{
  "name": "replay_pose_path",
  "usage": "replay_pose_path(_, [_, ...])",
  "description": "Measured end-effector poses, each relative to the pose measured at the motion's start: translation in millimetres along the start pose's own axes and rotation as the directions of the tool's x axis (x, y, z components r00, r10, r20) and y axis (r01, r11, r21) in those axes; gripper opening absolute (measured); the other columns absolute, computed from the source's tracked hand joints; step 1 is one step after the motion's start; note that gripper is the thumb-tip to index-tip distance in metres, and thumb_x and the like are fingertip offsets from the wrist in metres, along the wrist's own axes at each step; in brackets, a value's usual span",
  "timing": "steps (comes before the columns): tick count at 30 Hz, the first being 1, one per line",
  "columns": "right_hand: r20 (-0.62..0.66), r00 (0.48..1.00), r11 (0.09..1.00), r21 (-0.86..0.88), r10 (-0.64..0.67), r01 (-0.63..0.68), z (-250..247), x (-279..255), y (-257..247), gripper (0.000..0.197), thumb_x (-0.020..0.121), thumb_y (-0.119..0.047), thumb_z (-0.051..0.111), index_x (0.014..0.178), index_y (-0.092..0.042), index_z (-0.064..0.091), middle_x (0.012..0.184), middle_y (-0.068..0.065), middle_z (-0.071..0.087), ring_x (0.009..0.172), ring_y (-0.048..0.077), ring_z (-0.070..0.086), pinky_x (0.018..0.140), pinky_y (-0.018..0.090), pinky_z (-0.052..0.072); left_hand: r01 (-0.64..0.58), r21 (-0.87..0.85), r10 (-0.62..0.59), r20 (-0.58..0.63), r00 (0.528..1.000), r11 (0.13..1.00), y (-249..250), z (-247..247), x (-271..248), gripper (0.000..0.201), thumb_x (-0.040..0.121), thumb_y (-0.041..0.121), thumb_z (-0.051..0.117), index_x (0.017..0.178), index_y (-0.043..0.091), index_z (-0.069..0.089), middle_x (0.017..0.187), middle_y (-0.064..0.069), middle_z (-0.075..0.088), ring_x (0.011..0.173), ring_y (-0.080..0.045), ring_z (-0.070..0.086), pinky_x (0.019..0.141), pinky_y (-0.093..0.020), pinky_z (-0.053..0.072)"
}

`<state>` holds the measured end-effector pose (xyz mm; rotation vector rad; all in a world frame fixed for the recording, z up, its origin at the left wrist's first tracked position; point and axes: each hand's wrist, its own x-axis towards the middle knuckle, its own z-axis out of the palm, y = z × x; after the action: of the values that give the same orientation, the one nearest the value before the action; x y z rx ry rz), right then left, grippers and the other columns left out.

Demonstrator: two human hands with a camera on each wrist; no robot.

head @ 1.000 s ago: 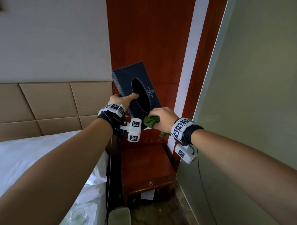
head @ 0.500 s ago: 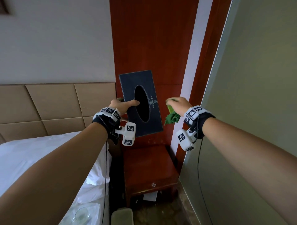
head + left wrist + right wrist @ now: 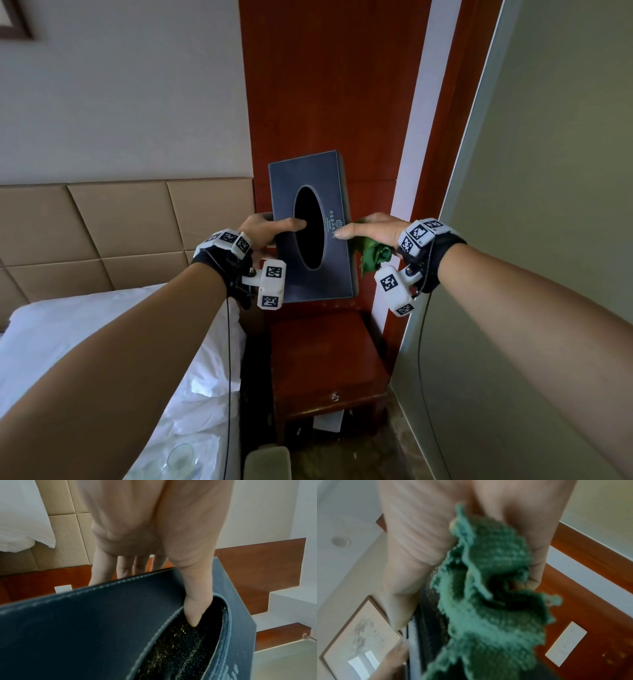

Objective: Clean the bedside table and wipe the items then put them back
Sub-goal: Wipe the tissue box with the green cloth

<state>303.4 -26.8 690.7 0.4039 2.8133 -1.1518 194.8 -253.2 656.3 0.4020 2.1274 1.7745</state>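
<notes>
Item: tissue box [image 3: 313, 233], dark blue, stitched edges, oval opening; held in the air at the centre of the head view, top face turned toward the camera, above and well clear of the bedside table [image 3: 325, 349] in the lower centre; judged lifted so that its faces can be reached for wiping and the tabletop left free.

Left hand [image 3: 265, 230]: grips the box's left edge; thumb hooked over the top face with its tip at the rim of the oval opening, as the left wrist view shows plainly; fingers curled round behind the box; a hold that likely steadies the box against the push of the cloth.

Right hand [image 3: 371, 229]: at the box's right edge; thumb stretched onto the top face just beside the printed logo; the other fingers hidden behind the box; green cloth [image 3: 373, 255] bunched in the palm and against the right side of the box, a loose tail hanging below; cloth blurred in the right wrist view; judged to be wiping the side face.

Surroundings: white bed [image 3: 113, 342] at lower left; tan padded headboard [image 3: 120, 226] at mid left; red wood panel [image 3: 329, 85] behind the box; a drinking glass [image 3: 180, 459] on the bedding at the bottom edge.

Status, as judged: box being wiped; return to the table not yet done.
</notes>
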Motion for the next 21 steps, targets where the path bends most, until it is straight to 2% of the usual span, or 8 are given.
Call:
replay_pose_path(5, [-0.129, 0.991, 0.994, 0.104, 0.035, -0.022, 2.9, 5.1, 4.8, 0.078, 0.069, -0.061, 0.075, 0.133, -0.020, 0.057, 0.118, 0.005, 0.059, 0.107, 0.024, 0.056, 0.090, 0.036, 0.047, 0.084, 0.007, -0.084, 0.081, 0.993, 0.996, -1.5, 9.4, 3.1, 0.052, 0.083, 0.034, 0.077, 0.126, 0.009, 0.060, 0.115, -0.009, 0.070, 0.097, -0.025, 0.069, 0.068, -0.037, 0.060])
replay_pose_path(7, [-0.147, 0.988, 0.994, 0.108, 0.043, -0.027, 5.4, 6.4, 6.4, 0.073, 0.065, -0.059, 0.078, 0.123, -0.017, 0.063, 0.107, 0.001, 0.058, 0.097, 0.022, 0.060, 0.077, 0.032, 0.046, 0.146, 0.230, -0.163, 0.055, 0.985, 0.962, -1.8, 10.8, 3.5, 0.056, 0.078, 0.048, 0.079, 0.115, 0.009, 0.064, 0.110, -0.010, 0.072, 0.093, -0.026, 0.071, 0.079, -0.043, 0.060])
replay_pose_path(9, [-0.161, 0.985, 0.995, 0.096, 0.056, -0.041, 7.1, 8.5, 9.3, 0.064, 0.059, -0.060, 0.081, 0.102, -0.015, 0.066, 0.093, 0.001, 0.060, 0.083, 0.018, 0.062, 0.069, 0.030, 0.046, 0.198, 0.388, -0.202, -0.030, 0.979, 0.900, 0.2, 11.5, 2.8, 0.054, 0.075, 0.053, 0.079, 0.099, 0.006, 0.064, 0.092, -0.010, 0.069, 0.082, -0.026, 0.070, 0.076, -0.039, 0.058])
replay_pose_path(11, [-0.178, 0.981, 0.995, 0.066, 0.083, -0.073, 8.7, 13.1, 12.3, 0.059, 0.053, -0.062, 0.082, 0.085, -0.016, 0.063, 0.079, 0.000, 0.058, 0.072, 0.017, 0.060, 0.062, 0.029, 0.042, 0.189, 0.307, -0.170, -0.089, 0.981, 0.933, 3.1, 14.6, 5.7, 0.044, 0.080, 0.041, 0.079, 0.086, 0.002, 0.060, 0.079, -0.014, 0.060, 0.064, -0.026, 0.061, 0.063, -0.032, 0.055])
replay_pose_path(13, [-0.191, 0.977, 0.995, 0.035, 0.098, -0.093, 11.0, 15.7, 12.4, 0.058, 0.051, -0.063, 0.082, 0.066, -0.019, 0.047, 0.064, -0.002, 0.046, 0.057, 0.017, 0.048, 0.054, 0.027, 0.035, 0.165, 0.154, -0.154, -0.078, 0.985, 0.974, 6.1, 21.6, 8.3, 0.039, 0.084, 0.036, 0.076, 0.087, 0.000, 0.062, 0.075, -0.013, 0.062, 0.060, -0.024, 0.061, 0.072, -0.040, 0.060])
replay_pose_path(15, [-0.194, 0.977, 0.996, 0.011, 0.092, -0.092, 14.5, 18.5, 12.0, 0.062, 0.049, -0.063, 0.083, 0.061, -0.019, 0.041, 0.057, -0.003, 0.041, 0.052, 0.016, 0.042, 0.051, 0.027, 0.032, 0.176, 0.064, -0.175, -0.021, 0.984, 0.982, 8.6, 31.7, 8.0, 0.044, 0.088, 0.040, 0.072, 0.100, -0.001, 0.064, 0.085, -0.013, 0.069, 0.075, -0.026, 0.069, 0.082, -0.045, 0.060])
replay_pose_path(18, [-0.188, 0.979, 0.996, -0.005, 0.085, -0.087, 22.7, 23.2, 11.6, 0.060, 0.047, -0.063, 0.084, 0.061, -0.018, 0.046, 0.054, -0.004, 0.045, 0.049, 0.016, 0.045, 0.047, 0.025, 0.033, 0.204, 0.010, -0.204, 0.040, 0.978, 0.979, 13.8, 47.0, 7.6, 0.049, 0.092, 0.047, 0.064, 0.111, 0.002, 0.060, 0.105, -0.016, 0.068, 0.099, -0.032, 0.067, 0.083, -0.045, 0.057])
replay_pose_path(21, [-0.210, 0.975, 0.995, -0.039, 0.078, -0.088, 32.8, 28.1, 10.7, 0.063, 0.045, -0.067, 0.083, 0.059, -0.018, 0.047, 0.052, -0.004, 0.045, 0.044, 0.014, 0.043, 0.043, 0.025, 0.030, 0.226, 0.056, -0.230, 0.072, 0.970, 0.972, 5.9, 46.8, 28.3, 0.087, 0.065, 0.066, 0.076, 0.122, 0.002, 0.061, 0.121, -0.019, 0.066, 0.113, -0.035, 0.064, 0.100, -0.051, 0.049])
